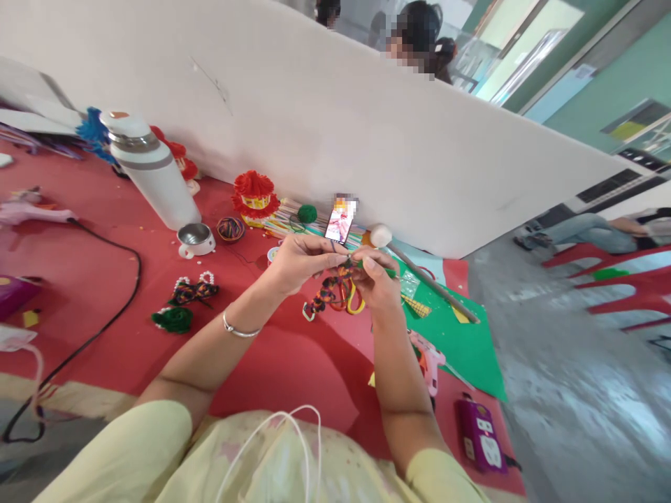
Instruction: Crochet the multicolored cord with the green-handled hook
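Note:
My left hand point(301, 264) pinches the upper end of a crocheted strip point(326, 293) of dark multicoloured yarn. A metal clasp point(308, 314) hangs from the strip's lower end. Close against it on the right, my right hand point(379, 278) is closed, fingertips at the same spot; a thin rod that looks like a crochet hook sticks out past its fingers, partly hidden. Scissors with red and yellow handles point(356, 300) lie just below the hands. Behind them a phone point(342, 220) with a lit screen leans on the white partition.
On the red table point(293, 370) stand a white flask point(154, 175), a cup point(196, 239) and a red paper ornament point(255, 195). Yarn balls point(231, 228) and a beaded bow point(195, 290) lie nearby. At right are a pink glue gun point(428, 360) and a purple power strip point(479, 433).

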A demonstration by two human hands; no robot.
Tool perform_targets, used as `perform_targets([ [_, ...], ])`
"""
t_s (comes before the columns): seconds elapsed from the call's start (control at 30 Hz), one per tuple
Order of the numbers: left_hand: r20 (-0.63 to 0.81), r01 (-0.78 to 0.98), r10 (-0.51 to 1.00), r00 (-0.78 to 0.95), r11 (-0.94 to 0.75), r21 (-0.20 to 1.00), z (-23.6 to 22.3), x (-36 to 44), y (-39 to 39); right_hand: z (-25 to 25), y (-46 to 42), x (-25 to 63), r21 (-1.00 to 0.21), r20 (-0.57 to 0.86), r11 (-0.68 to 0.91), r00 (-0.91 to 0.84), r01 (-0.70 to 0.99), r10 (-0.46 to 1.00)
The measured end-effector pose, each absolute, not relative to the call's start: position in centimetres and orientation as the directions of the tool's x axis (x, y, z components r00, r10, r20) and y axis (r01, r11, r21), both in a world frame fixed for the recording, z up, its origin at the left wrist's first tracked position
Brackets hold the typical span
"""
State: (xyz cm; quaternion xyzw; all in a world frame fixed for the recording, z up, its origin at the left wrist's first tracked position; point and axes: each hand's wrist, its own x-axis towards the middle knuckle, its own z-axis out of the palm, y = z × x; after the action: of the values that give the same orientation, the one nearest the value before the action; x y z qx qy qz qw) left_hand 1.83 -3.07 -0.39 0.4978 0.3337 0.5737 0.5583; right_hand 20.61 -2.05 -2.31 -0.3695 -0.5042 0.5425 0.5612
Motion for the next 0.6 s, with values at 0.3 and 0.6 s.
perform_targets([
  [0.3, 0.155, -0.322, 0.985, 0.075, -0.123, 0.939, 0.43, 1.28, -3.10, -2.94, -1.96, 20.01, -0.958, 0.219, 0.201, -0.066, -0.204, 0.974],
  [0.6, 0.090, -0.351, 0.994, 0.055, -0.065, 0.934, 0.65, 1.58, -3.17, -1.99, -2.62, 20.28, -0.912, 0.367, 0.355, -0.022, -0.205, 0.930],
])
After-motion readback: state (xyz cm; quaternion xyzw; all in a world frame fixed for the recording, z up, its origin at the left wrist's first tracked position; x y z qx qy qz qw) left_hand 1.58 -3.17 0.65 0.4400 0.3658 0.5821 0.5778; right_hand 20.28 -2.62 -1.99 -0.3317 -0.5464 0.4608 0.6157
